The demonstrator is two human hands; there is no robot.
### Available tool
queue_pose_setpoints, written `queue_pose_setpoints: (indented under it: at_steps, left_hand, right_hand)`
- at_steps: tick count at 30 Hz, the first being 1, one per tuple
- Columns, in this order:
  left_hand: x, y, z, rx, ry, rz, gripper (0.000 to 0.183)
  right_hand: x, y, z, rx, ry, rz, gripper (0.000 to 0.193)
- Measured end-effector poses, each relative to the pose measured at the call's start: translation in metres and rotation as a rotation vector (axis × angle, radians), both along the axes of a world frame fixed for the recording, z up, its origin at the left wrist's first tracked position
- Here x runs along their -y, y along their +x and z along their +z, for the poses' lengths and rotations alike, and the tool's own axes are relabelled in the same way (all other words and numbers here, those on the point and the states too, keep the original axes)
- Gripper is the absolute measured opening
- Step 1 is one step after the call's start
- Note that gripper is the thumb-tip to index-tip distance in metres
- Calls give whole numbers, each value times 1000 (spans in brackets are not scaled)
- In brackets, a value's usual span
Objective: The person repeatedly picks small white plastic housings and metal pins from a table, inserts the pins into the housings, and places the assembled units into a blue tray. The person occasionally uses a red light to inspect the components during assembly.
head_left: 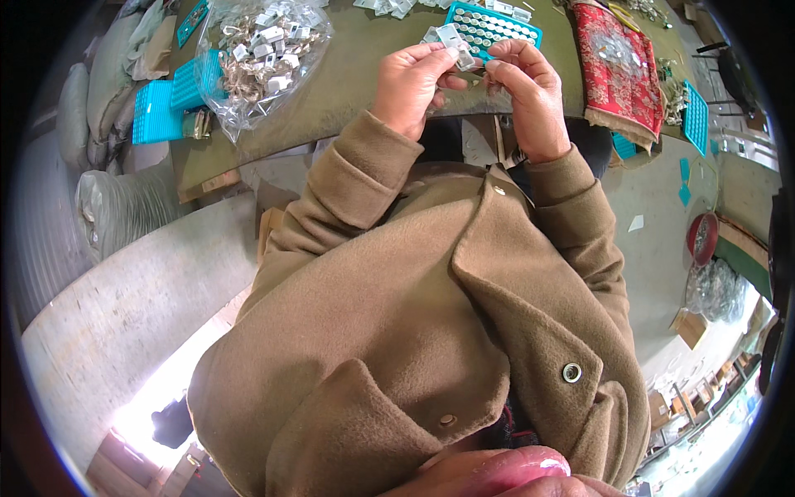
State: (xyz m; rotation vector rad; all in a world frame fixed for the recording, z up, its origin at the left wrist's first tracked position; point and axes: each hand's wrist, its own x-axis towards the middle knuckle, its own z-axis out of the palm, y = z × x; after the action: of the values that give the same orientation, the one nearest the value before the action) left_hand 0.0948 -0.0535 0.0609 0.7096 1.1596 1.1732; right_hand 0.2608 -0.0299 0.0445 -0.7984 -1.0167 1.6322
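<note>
At far left, stuffed, wrinkled sacks (95,95) stand behind a bulging bundle in clear plastic film (128,207). Three turquoise plastic trays show on that side: a ridged one (157,114) overhanging the table edge, a second (192,81) just beside it, and a third (192,23) farther back. A crinkled transparent bag (269,62) on the smooth olive tabletop (348,103) holds boxy white pieces among brownish strands, too heaped to count.

The left hand (416,79) has thumb and forefinger pinched on a small whitish translucent plastic piece (451,37), which is above the near part of the table, between the hands. The right hand (530,83) curls close beside it, thumb near the fingertips; whether it grips anything cannot be told. Behind, partly covered by the hands, one turquoise tray (501,29) carries rows of round white parts.

Farther right, one red floral cloth (621,91) with a frayed hem bears clear bits (621,51); beyond it hangs another turquoise tray (696,120).
</note>
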Motion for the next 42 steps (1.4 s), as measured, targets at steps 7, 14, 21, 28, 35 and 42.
queue_pose_setpoints:
  at_steps: [7, 14, 21, 28, 35, 42]
  left_hand:
    - [-1, -4, 2, 340, -105, 21, 21]
    - [-4, -13, 3, 643, -263, 24, 26]
    - [-4, -19, 0, 782, -446, 59, 20]
    - [0, -12, -18, 489, -428, 2, 30]
    - [0, -9, -28, 287, -276, -93, 22]
    - [1, 11, -33, 226, -332, -132, 15]
  right_hand:
    - [3, -10, -6, -60, 34, -52, 10]
    - [4, -12, -6, 159, 199, -86, 12]
    - [-1, -1, -10, 675, 800, -193, 22]
    - [14, 15, -19, 795, 673, -131, 18]
    - [-30, 46, -27, 968, 451, -432, 9]
    - [-44, 45, -40, 1231, 605, -427, 11]
